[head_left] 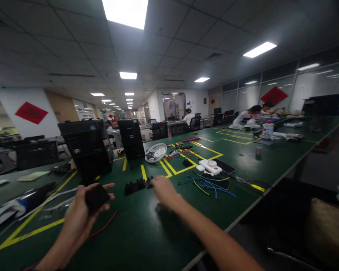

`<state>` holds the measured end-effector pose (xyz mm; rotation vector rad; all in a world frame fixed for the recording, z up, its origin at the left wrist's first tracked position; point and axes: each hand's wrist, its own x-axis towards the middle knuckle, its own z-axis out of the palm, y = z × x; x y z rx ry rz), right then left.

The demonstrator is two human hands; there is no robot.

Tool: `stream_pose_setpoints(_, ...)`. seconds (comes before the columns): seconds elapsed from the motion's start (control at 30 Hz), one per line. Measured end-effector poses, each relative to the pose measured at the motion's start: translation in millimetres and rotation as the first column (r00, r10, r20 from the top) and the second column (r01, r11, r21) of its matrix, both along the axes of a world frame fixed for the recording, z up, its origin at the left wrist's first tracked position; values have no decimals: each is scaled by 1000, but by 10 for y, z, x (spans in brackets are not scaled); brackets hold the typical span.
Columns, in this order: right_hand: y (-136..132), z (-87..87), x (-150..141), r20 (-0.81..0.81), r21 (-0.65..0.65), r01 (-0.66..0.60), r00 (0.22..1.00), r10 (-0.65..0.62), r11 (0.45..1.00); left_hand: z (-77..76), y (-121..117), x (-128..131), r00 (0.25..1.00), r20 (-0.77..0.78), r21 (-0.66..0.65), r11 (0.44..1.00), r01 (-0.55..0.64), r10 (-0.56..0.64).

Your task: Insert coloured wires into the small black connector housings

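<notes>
My left hand (83,210) holds a flat, black, roughly square block (96,197) above the green table, thumb on one side and fingertips showing past its far edge. What kind of part it is cannot be made out. Beyond it, my right hand (164,189) reaches down with its fingers closed at the right end of a row of small black parts (135,186). Whatever lies between those fingertips is hidden. Near my left wrist, a thin red wire (104,227) rests on the table. To the right of my right hand lie several loose blue and green wires (207,184).
Two black computer cases (86,148) stand at the back left. Beside them are a white basket (156,153) and bundled coloured wires (183,150). A white device (210,166), dark phones (224,166) and a can (258,152) are to the right. Other people sit farther off.
</notes>
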<state>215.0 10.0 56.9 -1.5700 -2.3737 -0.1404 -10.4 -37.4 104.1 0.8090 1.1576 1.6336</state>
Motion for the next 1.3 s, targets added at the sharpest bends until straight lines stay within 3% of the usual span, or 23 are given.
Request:
stream_pose_setpoints(0.07, 121, -54, 596, 48, -4, 163, 986, -162, 987, -242, 93, 228, 988, 0, -23, 987, 157, -157)
stream_pose_setpoints(0.13, 201, -141, 949, 91, -15, 215, 973, -213, 976, -470, 194, 465, 946, 136, -71, 949, 306, -294)
stream_pose_setpoints(0.27, 333, -261, 1142, 152, -15, 191, 971, -187, 981, -790, 331, 765, 876, 294, -67, 906, 418, -382)
stream_pose_setpoints(0.37, 420, -77, 1185, 80, 58, 130, 988, -134, 990, -897, 302, 784, 876, 304, -68, 908, 413, -375)
stream_pose_setpoints(0.43, 396, 219, 1197, -110, 198, 48, 994, -26, 979, -916, 258, 741, 890, 302, -80, 921, 381, -342)
stream_pose_setpoints(0.53, 176, 758, 1056, -363, 465, -37, 903, 229, 884, -908, 244, 669, 890, 343, -48, 940, 336, -301)
stream_pose_setpoints(0.6, -38, 986, 810, -449, 535, -44, 831, 328, 844, -903, 276, 637, 883, 382, -22, 952, 304, -273)
stream_pose_setpoints(0.63, -134, 1016, 652, -471, 520, -80, 804, 363, 850, -903, 297, 625, 883, 394, -11, 959, 283, -256)
stream_pose_setpoints(0.7, -250, 901, 310, -499, 390, -213, 769, 400, 896, -907, 337, 604, 891, 397, 16, 973, 231, -218)
stream_pose_setpoints(0.77, -242, 615, -6, -529, 192, -327, 759, 378, 925, -912, 367, 577, 905, 389, 50, 985, 164, -171)
stream_pose_setpoints(0.9, -41, 5, -397, -627, 27, -365, 719, 300, 930, -909, 408, 512, 910, 404, 91, 994, 65, -96)
stream_pose_setpoints(1.0, 59, -194, -479, -752, -74, -376, 630, 196, 924, -885, 438, 482, 911, 403, 105, 993, 47, -86)
stream_pose_setpoints(1.07, 94, -154, -448, -848, -190, -399, 527, 55, 897, -858, 452, 470, 913, 399, 104, 993, 52, -89)
stream_pose_setpoints(1.17, 109, 146, -285, -946, -233, -452, 310, -93, 861, -819, 457, 459, 901, 422, 72, 994, 81, -105)
stream_pose_setpoints(1.23, 72, 429, -141, -983, -115, -403, 175, -47, 908, -801, 450, 454, 890, 440, 57, 993, 105, -119)
stream_pose_setpoints(1.3, -8, 669, -34, -991, 32, -291, 118, 69, 956, -786, 436, 454, 886, 442, 66, 991, 121, -137)
